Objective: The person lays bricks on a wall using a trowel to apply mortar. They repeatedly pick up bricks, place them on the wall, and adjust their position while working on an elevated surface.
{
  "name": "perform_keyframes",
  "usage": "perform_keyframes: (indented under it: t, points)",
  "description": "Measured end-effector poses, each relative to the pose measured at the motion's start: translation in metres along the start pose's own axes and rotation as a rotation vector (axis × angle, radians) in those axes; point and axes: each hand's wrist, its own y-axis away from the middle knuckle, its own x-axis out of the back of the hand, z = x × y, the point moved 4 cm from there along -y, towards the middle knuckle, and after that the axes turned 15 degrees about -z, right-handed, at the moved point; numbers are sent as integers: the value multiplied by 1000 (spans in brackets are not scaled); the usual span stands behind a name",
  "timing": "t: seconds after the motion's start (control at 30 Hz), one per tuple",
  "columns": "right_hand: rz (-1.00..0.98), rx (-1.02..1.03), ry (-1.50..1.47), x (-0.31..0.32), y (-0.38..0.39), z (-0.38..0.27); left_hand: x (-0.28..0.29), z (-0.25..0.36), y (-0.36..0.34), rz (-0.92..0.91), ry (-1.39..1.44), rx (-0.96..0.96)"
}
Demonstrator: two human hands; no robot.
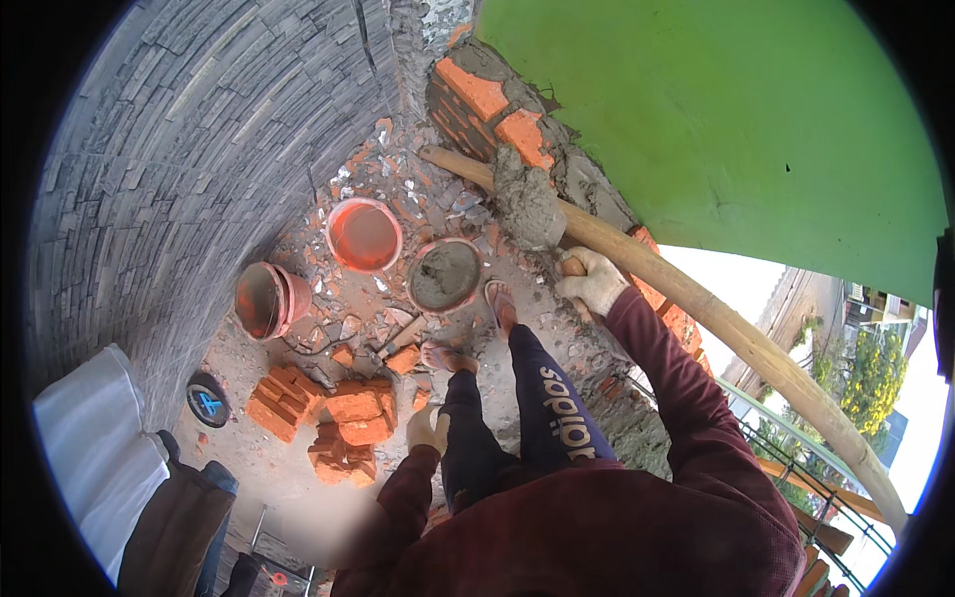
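My right hand (pixel 594 283), in a pale work glove, is closed around the wooden handle of a trowel (pixel 572 267). Grey mortar (pixel 527 204) lies heaped in front of that hand, over the blade and across a long wooden pole (pixel 686 289). Just beyond is a low brick wall (pixel 522 137) with wet mortar on its courses. My left hand (pixel 428 432), gloved too, hangs beside my left leg with its fingers loosely apart and nothing visible in it. Stacked orange bricks (pixel 360 410) stand on the floor to its left.
A bucket of mortar (pixel 445 276) stands by my feet, with a bucket of reddish water (pixel 364 236) and nested buckets (pixel 271 301) further left. Rubble (pixel 398 199) litters the floor. A grey stone-clad wall (pixel 199 129) rises left, a green panel (pixel 736 119) right. Cloths hang lower left.
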Motion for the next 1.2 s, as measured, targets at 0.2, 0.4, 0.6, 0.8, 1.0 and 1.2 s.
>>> perform_keyframes:
  t: [0.2,0.4,0.6,0.8,1.0,1.2]
  points:
    - [548,48,798,105,-44,-44,40,-20,42,118,248,239]
    - [585,-152,888,135,-75,-48,9,-12,135,212,472,453]
    - [159,-125,459,154,-39,-51,-44,-8,172,101,273,263]
    - [16,-193,313,188,-73,-26,0,67,119,29,579,335]
    - [7,-155,603,179,-55,-17,23,72,112,165,658,292]
    - [61,-94,688,180,-51,-20,12,64,109,96,674,320]
